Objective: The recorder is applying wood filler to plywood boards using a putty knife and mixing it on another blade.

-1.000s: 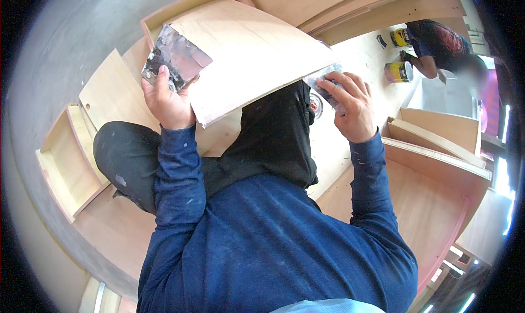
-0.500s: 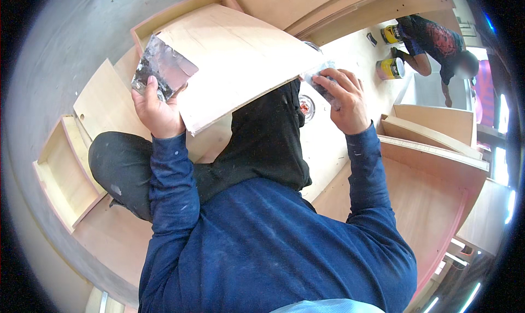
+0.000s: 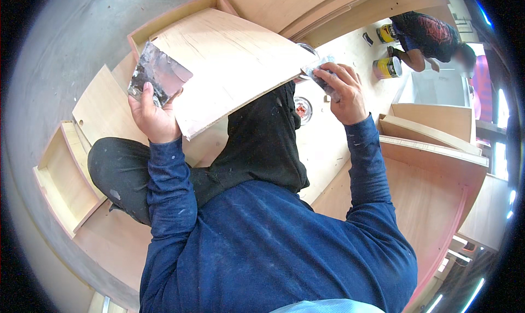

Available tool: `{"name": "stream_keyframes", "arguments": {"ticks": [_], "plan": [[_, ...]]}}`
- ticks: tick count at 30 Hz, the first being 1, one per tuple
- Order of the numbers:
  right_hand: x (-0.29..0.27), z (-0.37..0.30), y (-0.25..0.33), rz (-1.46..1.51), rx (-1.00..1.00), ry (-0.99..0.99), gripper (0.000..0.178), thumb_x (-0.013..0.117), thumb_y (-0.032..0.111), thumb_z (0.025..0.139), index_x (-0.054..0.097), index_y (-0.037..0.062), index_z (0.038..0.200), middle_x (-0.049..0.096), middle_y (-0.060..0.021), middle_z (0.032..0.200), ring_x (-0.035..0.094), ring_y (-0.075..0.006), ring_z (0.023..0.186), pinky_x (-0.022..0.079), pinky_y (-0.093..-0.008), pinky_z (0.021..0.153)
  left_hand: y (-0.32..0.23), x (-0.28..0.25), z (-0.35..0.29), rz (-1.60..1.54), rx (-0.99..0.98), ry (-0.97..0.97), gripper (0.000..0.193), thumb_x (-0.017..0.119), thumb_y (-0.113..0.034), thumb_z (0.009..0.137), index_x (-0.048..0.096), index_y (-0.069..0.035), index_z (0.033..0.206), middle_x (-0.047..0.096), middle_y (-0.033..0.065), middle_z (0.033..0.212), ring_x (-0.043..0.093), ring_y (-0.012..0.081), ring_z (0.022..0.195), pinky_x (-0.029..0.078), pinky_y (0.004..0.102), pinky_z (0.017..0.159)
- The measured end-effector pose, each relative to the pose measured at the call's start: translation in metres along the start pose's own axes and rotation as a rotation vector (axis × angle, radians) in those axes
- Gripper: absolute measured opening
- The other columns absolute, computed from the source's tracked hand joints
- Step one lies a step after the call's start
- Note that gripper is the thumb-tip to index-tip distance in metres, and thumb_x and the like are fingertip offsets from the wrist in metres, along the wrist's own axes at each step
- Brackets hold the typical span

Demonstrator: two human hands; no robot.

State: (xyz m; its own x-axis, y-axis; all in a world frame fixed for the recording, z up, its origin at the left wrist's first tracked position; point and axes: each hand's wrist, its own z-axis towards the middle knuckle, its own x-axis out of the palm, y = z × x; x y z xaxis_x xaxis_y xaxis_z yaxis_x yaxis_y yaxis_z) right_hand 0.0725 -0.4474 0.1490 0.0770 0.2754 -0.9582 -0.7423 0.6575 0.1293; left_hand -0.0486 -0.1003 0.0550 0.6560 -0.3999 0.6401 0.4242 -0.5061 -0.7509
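My left hand [image 3: 153, 115] grips a thin, shiny putty plate [image 3: 162, 71] with dark and pale smears, thumb on its face. It is held over the left end of a pale wooden board [image 3: 229, 61]. At the board's far right corner, my right hand [image 3: 346, 97] has its fingers bent over a smeared putty scraper [image 3: 325, 82]. The scraper's edge lies at or close to the board's edge; contact is hard to tell. The board slants across in front of my legs. My right fingers and palm hide part of the scraper.
Round tins [image 3: 302, 109] stand on the floor beyond my knee. Wooden drawers [image 3: 65, 173] lie at left, cabinet panels [image 3: 432, 127] at right. Farther off, a co-worker [image 3: 432, 37] bends over near yellow-and-black cans [image 3: 387, 68].
My right hand and its scraper have shifted slightly left and down along the board's corner. The plate in my left hand has moved slightly left. The co-worker's arm has drawn in.
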Motion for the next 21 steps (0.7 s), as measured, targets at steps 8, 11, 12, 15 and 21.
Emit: {"name": "stream_keyframes", "arguments": {"ticks": [8,11,12,15,21], "plan": [[-0.005,-0.001,-0.009,-0.004,-0.026,-0.031,0.057,0.054,-0.015,0.063,0.072,0.0087,0.111,0.066,-0.0117,0.118,0.059,-0.0336,0.111,0.047,-0.0435,0.098,0.001,-0.002,0.002,0.019,0.01,0.014,0.033,0.054,-0.008,0.094,0.047,-0.003,0.127,0.059,0.018,0.119,0.065,0.0331,0.103,0.063,0.0503,0.067],[-0.002,0.001,-0.012,0.001,-0.031,-0.036,0.059,0.054,-0.016,0.062,0.071,0.009,0.112,0.066,-0.0111,0.118,0.058,-0.0336,0.112,0.047,-0.0435,0.098,0.001,-0.001,0.001,0.007,0.002,-0.009,0.033,0.054,-0.008,0.095,0.047,-0.003,0.127,0.059,0.0181,0.119,0.065,0.0335,0.103,0.063,0.0504,0.067],[-0.001,0.002,-0.012,-0.004,-0.026,-0.021,0.059,0.054,-0.015,0.062,0.071,0.0091,0.112,0.066,-0.0108,0.118,0.058,-0.0335,0.112,0.047,-0.0435,0.098,0.001,0.0,-0.001,0.009,-0.001,-0.019,0.033,0.055,-0.008,0.095,0.047,-0.003,0.126,0.059,0.0182,0.119,0.065,0.0335,0.103,0.063,0.0505,0.067],[0.001,0.0,-0.013,0.014,-0.011,-0.015,0.059,0.055,-0.015,0.062,0.071,0.0094,0.113,0.066,-0.0104,0.119,0.057,-0.0332,0.113,0.046,-0.0437,0.099,0.001,0.003,-0.001,0.009,-0.001,-0.025,0.032,0.055,-0.008,0.095,0.048,-0.002,0.125,0.059,0.0184,0.119,0.065,0.0334,0.102,0.063,0.0505,0.067],[-0.024,-0.01,-0.004,0.003,0.006,0.12,0.053,0.058,-0.013,0.066,0.071,0.0082,0.113,0.066,-0.0112,0.117,0.058,-0.0335,0.112,0.047,-0.0417,0.098,-0.011,-0.003,0.003,0.065,0.004,0.035,0.03,0.055,-0.008,0.095,0.049,-0.004,0.124,0.061,0.0148,0.117,0.066,0.03,0.101,0.063,0.0479,0.071]]}}
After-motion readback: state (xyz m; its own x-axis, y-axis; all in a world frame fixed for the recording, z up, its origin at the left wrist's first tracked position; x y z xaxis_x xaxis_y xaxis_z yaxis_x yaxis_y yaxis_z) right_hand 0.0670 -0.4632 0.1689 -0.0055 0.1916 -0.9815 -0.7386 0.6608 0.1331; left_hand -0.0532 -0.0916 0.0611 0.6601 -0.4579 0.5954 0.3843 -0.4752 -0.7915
